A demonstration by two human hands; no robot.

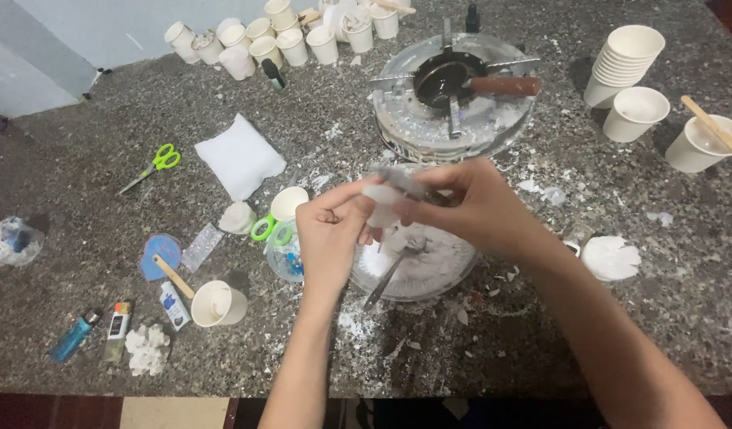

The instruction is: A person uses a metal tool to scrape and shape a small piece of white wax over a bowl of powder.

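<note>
Head view: left hand [328,232] and right hand [471,205] meet above the clear bowl [418,274], both pinching a small white piece [380,199] – its shape is hard to make out, partly hidden by fingers. The bowl's white contents are half covered by the hands – a metal tool [390,276] leans inside, and behind the bowl sits a burner with a dark pan [453,83].
</note>
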